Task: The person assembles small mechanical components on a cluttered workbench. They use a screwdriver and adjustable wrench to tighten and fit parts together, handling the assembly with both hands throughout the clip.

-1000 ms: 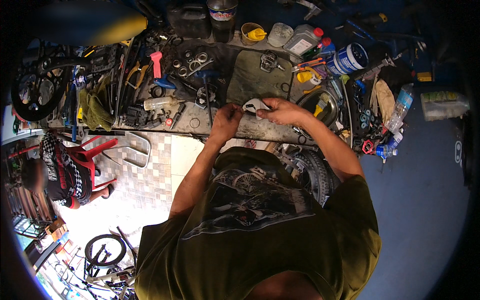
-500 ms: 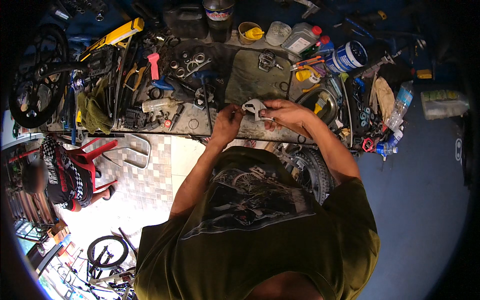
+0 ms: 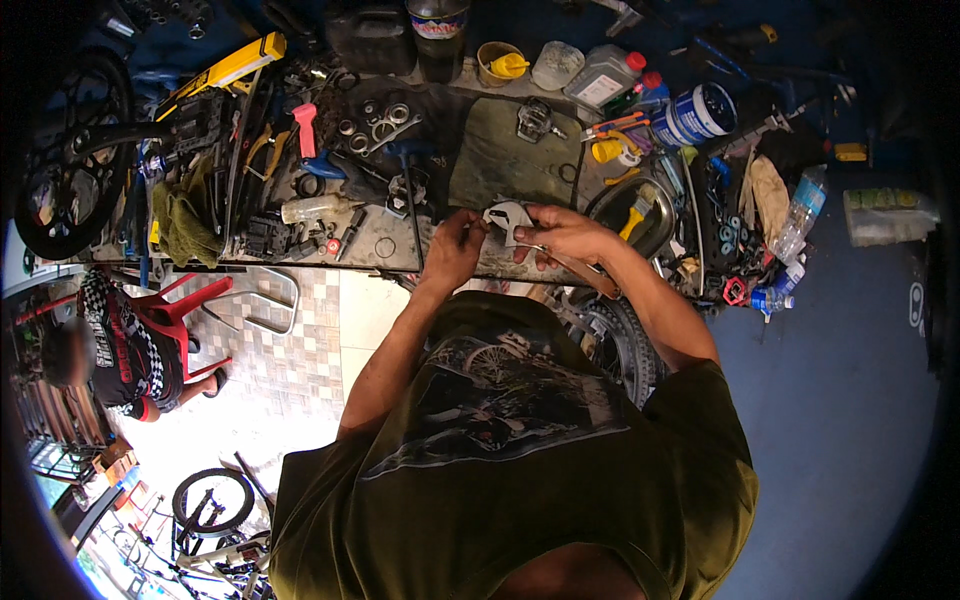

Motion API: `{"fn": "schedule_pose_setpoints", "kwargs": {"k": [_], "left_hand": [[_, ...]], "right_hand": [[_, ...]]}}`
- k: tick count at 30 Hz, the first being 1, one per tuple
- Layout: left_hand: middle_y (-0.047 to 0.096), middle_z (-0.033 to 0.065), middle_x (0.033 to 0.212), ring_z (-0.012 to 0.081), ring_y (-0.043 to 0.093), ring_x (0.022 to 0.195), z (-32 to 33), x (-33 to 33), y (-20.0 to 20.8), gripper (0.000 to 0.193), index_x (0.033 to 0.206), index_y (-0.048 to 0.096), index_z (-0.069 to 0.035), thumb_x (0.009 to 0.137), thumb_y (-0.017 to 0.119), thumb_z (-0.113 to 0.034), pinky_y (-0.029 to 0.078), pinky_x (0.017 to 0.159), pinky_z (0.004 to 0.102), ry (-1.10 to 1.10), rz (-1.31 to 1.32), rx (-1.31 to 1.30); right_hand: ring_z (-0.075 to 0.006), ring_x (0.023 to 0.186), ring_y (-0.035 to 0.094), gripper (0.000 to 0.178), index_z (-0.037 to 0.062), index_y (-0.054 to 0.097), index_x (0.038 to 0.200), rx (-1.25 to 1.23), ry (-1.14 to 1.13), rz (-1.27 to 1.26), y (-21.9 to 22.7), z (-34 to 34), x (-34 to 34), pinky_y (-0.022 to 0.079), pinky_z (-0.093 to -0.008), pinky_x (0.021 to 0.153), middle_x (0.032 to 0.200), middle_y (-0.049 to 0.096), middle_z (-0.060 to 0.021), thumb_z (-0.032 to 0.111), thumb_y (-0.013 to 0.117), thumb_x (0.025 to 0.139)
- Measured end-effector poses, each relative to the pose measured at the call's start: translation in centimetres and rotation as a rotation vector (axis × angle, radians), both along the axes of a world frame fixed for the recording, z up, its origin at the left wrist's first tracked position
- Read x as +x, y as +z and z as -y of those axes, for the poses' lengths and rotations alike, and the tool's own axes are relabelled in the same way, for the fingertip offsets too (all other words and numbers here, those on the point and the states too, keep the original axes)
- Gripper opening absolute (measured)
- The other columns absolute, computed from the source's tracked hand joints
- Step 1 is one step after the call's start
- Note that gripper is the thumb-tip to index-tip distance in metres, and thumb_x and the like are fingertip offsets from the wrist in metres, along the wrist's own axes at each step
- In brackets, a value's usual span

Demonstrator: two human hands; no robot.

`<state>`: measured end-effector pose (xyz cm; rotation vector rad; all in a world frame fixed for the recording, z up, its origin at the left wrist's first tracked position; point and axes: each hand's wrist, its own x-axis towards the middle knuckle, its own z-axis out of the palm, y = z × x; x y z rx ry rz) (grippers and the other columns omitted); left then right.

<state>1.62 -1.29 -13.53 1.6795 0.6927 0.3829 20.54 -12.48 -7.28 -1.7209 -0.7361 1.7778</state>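
Head view: the right hand clamps a white piece at twelve o'clock over the bench, a brown-handled tool at its five; the left hand meets the piece's nine-o'clock edge, grip unclear; close two-handed handling seems under way; next calls for steadiness.

Below the grip runs a bench; beyond, a dark blue wall. Left and nearer, a red chair stands on checkered tiles, washed by glaring light. Rightward spreads blue surface, wall or floor unclear.
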Motion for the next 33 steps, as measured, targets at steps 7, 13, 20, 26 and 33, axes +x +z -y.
{"fn": "schedule_pose_setpoints", "kwargs": {"k": [7, 13, 20, 26, 33], "left_hand": [[0.068, 0.0162, 0.087, 0.0272, 0.068, 0.081, 0.2, -0.1, 0.7, 0.015, 0.095, 0.058, 0.002, 0.094, 0.052, -0.012, 0.051, 0.072, 0.0347, -0.006, -0.016, -0.006], [0.067, 0.0163, 0.086, 0.0258, 0.067, 0.079, 0.7, 0.0, 1.3, 0.017, 0.096, 0.057, 0.001, 0.095, 0.052, -0.014, 0.05, 0.069, 0.0349, 0.013, -0.028, 0.029], [0.064, 0.0156, 0.08, 0.0241, 0.062, 0.07, 1.6, -0.1, 0.1, 0.018, 0.095, 0.056, 0.001, 0.097, 0.051, -0.016, 0.048, 0.064, 0.0352, 0.068, -0.002, 0.059], [0.062, 0.0147, 0.078, 0.0212, 0.057, 0.068, 2.4, -0.1, -0.9, 0.019, 0.094, 0.055, 0.001, 0.097, 0.05, -0.017, 0.046, 0.063, 0.0356, 0.098, 0.022, 0.097], [0.061, 0.0144, 0.076, 0.0196, 0.055, 0.071, 3.0, 0.3, -0.7, 0.022, 0.092, 0.055, 0.001, 0.097, 0.05, -0.02, 0.046, 0.064, 0.0353, 0.162, 0.058, -0.026]], "right_hand": [[-0.0053, 0.05, 0.045, 0.025, 0.0125, 0.055, 0.119, 0.011, -0.133, -0.115, -1.5, 0.9, -0.6, 0.035, -0.0216, 0.044, 0.068, 0.056, 0.0008, 0.025, 0.058, 0.097], [-0.0045, 0.044, 0.039, 0.021, 0.0132, 0.054, 0.113, 0.019, -0.235, -0.081, -2.2, 1.7, -2.5, 0.03, -0.0212, 0.04, 0.062, 0.048, 0.0037, 0.026, 0.059, 0.097], [-0.0045, 0.043, 0.036, 0.025, 0.0124, 0.05, 0.113, 0.024, -0.326, -0.056, -2.3, 2.0, -4.4, 0.028, -0.0224, 0.038, 0.061, 0.044, 0.0036, 0.027, 0.06, 0.096], [-0.0047, 0.043, 0.036, 0.025, 0.0118, 0.051, 0.113, 0.027, -0.434, -0.096, -2.2, 2.1, -5.8, 0.028, -0.0224, 0.038, 0.061, 0.043, 0.0033, 0.028, 0.059, 0.096], [-0.0049, 0.042, 0.036, 0.024, 0.0141, 0.052, 0.117, -0.008, -0.496, -0.116, -2.4, 1.9, -6.2, 0.028, -0.0222, 0.037, 0.06, 0.043, 0.0031, 0.027, 0.057, 0.097]]}}
